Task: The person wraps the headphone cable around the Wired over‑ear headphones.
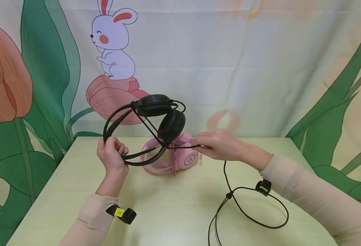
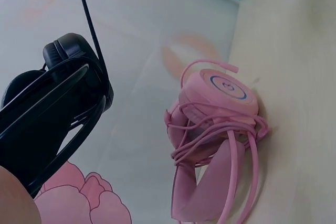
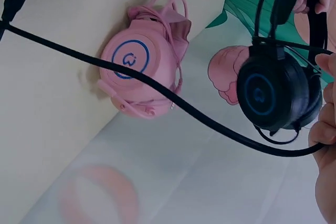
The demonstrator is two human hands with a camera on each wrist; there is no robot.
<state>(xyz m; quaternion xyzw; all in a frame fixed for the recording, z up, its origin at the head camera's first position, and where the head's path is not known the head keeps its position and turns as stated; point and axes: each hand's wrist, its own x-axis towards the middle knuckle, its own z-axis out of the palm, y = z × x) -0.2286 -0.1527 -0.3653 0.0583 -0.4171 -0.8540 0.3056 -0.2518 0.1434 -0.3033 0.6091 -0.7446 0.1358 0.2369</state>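
We are seeing, nearest to us, the black cable (image 1: 248, 208) lying in a slack loop on the pale green table (image 1: 168, 212), its far run rising toward our right hand (image 1: 220, 145). That hand is pinching the cable just beside the lower ear cup, fingers and thumb closed on the cord. Our left hand (image 1: 113, 155) is gripping the band of the black headset (image 1: 146, 128), fingers curled round it, and is holding the headset clear of the table with the two cups stacked one above the other. The two hands are standing well apart, with the taut stretch of cord between them. Just behind and below the black headset, the pink headset (image 1: 172, 155) is resting on the table with its own pink cord bundled round it; from the wrist views we are judging the black cord to be passing close in front of it, though we cannot tell whether they are touching. The risks we are weighing: the loose loop is likely to snag or knot if the cord gets drawn quickly; a hard tug by the right hand may be straining the joint where the cord enters the cup; the black cord could be catching on the pink headset and dragging it; and the left grip, taken on a thin band, may be letting the headset swing or twist.
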